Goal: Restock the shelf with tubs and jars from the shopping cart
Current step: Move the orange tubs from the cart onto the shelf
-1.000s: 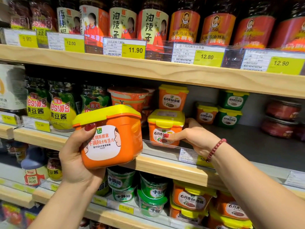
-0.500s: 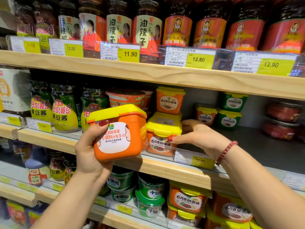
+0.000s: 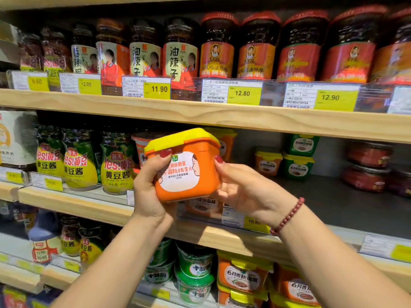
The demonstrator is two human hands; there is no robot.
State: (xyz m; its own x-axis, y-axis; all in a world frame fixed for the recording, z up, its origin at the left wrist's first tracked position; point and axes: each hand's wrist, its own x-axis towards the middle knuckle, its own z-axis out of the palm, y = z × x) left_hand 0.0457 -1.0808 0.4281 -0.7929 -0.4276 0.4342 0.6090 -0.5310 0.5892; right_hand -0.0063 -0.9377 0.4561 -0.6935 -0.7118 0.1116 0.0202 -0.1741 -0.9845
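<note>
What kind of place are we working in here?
Almost certainly a grocery store's sauce aisle: wooden shelves carry yellow price tags, rows of red-labelled chilli jars, and stacked green plastic tubs.

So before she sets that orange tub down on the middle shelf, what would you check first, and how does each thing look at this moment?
1. Grip: left hand and right hand both hold the orange tub, one on each side. Ok.
2. Lid: the yellow lid looks seated all round. Ok.
3. Tub level: it tilts a little, lid toward the shelf. Not ok yet; level it.
4. Free space: bare grey shelf floor lies to the right of the tub. Ok.
5. Matching stock: a small orange tub stands at the back, beside green ones; whether it is the same product, cannot tell.
6. Spot straight behind the tub: hidden. Cannot tell.
</note>
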